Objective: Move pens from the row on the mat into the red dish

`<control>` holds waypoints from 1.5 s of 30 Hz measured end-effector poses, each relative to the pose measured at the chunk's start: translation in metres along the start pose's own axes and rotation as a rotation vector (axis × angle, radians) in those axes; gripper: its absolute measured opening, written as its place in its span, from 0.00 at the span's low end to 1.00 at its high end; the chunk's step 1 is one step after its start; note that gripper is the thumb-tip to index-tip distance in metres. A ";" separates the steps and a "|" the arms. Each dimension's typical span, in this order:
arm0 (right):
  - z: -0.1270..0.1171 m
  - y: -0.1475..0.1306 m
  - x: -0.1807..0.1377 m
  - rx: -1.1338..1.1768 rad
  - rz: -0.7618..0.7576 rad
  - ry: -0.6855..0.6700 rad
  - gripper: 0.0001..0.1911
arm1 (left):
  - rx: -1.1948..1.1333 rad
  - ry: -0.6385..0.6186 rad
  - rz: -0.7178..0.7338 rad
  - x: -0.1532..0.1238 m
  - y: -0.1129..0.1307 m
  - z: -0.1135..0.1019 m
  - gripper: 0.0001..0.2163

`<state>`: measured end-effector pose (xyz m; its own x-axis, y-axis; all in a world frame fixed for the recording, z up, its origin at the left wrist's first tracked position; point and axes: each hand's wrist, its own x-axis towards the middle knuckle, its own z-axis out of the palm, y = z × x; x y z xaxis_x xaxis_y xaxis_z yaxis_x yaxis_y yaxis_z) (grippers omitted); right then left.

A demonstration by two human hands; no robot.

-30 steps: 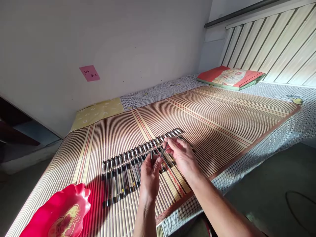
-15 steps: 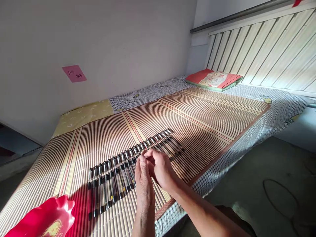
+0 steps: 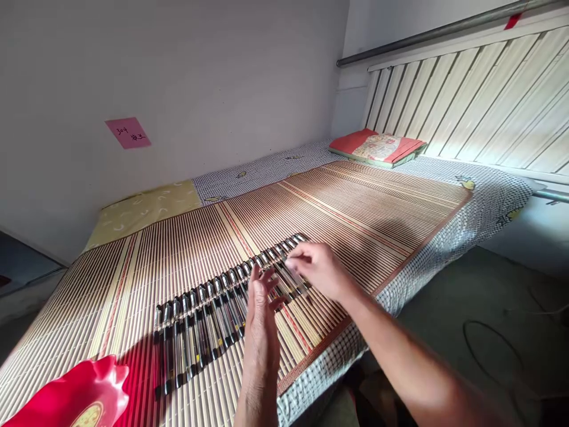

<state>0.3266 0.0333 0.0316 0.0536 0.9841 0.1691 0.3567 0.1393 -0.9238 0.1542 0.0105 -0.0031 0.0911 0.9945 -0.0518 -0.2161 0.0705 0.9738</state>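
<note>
Left hand [image 3: 261,317] and right hand [image 3: 323,270]: separated

The left hand is held open, fingers spread, over the row of pen barrels [image 3: 178,353]. Fingertips of the right hand are drawn together near the row of short pen pieces [image 3: 211,289]; whether an item is gripped cannot be determined, owing to blur. Both rows are laid on the striped mat [image 3: 377,207], short pieces farther away. A red tray [image 3: 66,394] is positioned at lower left.

brown-striped mat [image 3: 355,198], black-ended pens [image 3: 178,350], red dish [image 3: 66,391], checked sheet [image 3: 402,290]
</note>
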 end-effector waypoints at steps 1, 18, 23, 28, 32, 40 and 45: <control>-0.016 0.007 0.009 -0.100 0.012 0.055 0.08 | -0.026 0.036 -0.027 0.004 0.004 -0.007 0.37; -0.048 0.101 0.095 -0.659 0.367 -0.040 0.08 | -0.279 0.126 -0.138 0.027 -0.002 -0.050 0.23; -0.048 0.103 0.097 -0.651 0.415 -0.012 0.05 | -0.297 0.091 -0.143 0.029 -0.007 -0.053 0.23; -0.046 0.106 0.101 -0.648 0.431 0.031 0.05 | -0.299 0.135 -0.121 0.023 0.000 -0.043 0.22; -0.054 0.111 0.099 -0.671 0.400 0.044 0.09 | -0.297 0.129 -0.116 0.021 0.003 -0.042 0.21; -0.085 0.127 0.064 -0.726 0.372 0.006 0.07 | -0.308 0.131 -0.098 0.021 0.003 -0.043 0.20; -0.082 0.129 0.048 -0.733 0.340 -0.004 0.06 | -0.304 0.128 -0.115 0.024 0.002 -0.045 0.22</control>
<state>0.4520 0.0895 -0.0506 0.2661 0.9604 -0.0828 0.8425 -0.2735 -0.4640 0.1122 0.0376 -0.0128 0.0129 0.9790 -0.2034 -0.4929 0.1832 0.8506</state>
